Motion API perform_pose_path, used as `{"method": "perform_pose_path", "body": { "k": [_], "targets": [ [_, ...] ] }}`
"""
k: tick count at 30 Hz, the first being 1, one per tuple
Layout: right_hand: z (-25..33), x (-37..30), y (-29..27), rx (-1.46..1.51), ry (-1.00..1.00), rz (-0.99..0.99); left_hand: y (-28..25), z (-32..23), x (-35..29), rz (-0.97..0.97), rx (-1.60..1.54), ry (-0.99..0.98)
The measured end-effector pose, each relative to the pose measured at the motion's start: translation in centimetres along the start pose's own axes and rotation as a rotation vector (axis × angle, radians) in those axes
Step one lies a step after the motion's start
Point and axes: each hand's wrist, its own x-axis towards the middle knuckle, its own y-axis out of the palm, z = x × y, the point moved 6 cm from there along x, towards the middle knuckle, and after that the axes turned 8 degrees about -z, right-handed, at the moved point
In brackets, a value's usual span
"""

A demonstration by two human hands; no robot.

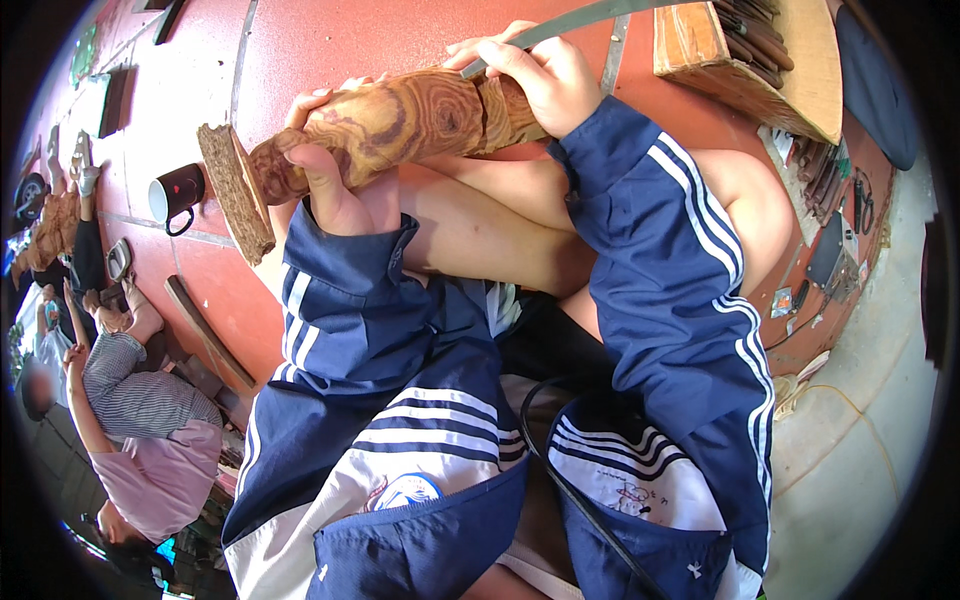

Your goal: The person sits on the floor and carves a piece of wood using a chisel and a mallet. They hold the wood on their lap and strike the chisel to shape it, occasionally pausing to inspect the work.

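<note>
A carved piece of wood with swirling brown grain lies slantwise above my bare legs, its right end higher. My left hand is closed around its left part, thumb on the near side and fingertips showing over the far edge. At the right end, my right hand is closed on a long grey-green strip, pinching it against the wood. The strip runs off past the top edge. What it is made of, I cannot tell. A rough-barked wooden piece stands by the carving's left end.
A black-and-white mug stands on the red tile floor at left. A wooden box of long-handled tools sits at upper right, with more tools below it. A wooden stick lies at left. Other people sit beyond it.
</note>
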Motion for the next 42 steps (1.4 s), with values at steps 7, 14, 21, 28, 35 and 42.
{"method": "perform_pose_path", "body": {
  "k": [7, 14, 21, 28, 35, 42],
  "targets": [
    [-0.4, -0.3, -0.1, 0.139, 0.051, -0.087, 0.1, -0.2, -0.2, -0.008, 0.005, 0.013],
    [0.0, -0.3, 0.1, 0.046, -0.021, -0.037, 0.3, 0.0, -0.1, -0.014, -0.020, 0.007],
    [0.1, -0.4, -0.4, 0.151, 0.004, -0.143, 0.2, -0.1, -0.2, -0.015, -0.024, -0.007],
    [0.4, -0.6, 0.5, 0.107, 0.039, -0.106, -0.1, -0.1, -0.1, -0.034, -0.075, 0.000],
    [-0.6, -0.9, -0.9, 0.134, -0.083, -0.288, 0.4, -0.3, -0.1, 0.011, -0.005, 0.010],
    [0.0, -1.0, -0.1, -0.007, -0.072, -0.298, 0.1, -0.1, -0.1, -0.005, -0.013, 0.004]
  ]
}}
